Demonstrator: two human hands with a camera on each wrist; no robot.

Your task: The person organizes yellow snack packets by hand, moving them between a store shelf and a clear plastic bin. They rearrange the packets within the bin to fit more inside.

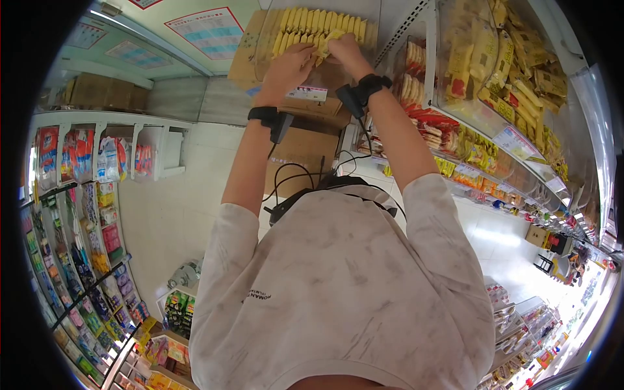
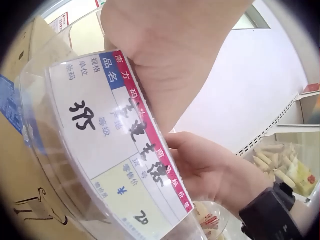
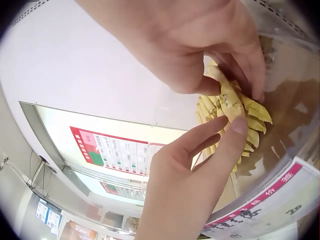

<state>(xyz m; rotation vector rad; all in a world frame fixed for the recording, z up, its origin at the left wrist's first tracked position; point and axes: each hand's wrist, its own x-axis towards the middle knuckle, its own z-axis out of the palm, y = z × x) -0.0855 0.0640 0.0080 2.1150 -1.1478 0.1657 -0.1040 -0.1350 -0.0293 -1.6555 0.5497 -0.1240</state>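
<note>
Individually wrapped yellow packets (image 1: 318, 21) stand in rows in a clear plastic bin (image 1: 266, 55). Over their near side, my right hand (image 1: 348, 53) (image 3: 220, 40) grips one yellow packet (image 3: 230, 102) between thumb and fingers. My left hand (image 1: 288, 70) (image 3: 185, 185) comes from the other side, its thumb and index finger pinching the lower end of that packet. In the left wrist view, a price label (image 2: 107, 135) on the bin's front lies below my left hand (image 2: 170, 45); my right hand (image 2: 210, 172) is beyond it, and the fingertips of both are hidden.
Cardboard boxes (image 1: 300, 153) stand under the bin. To the right, shelf bins hold more yellow packets (image 1: 504, 58) and red-wrapped snacks (image 1: 416, 84). Shelves of packaged goods (image 1: 81, 156) line the left. Black cables (image 1: 296, 179) hang between my arms.
</note>
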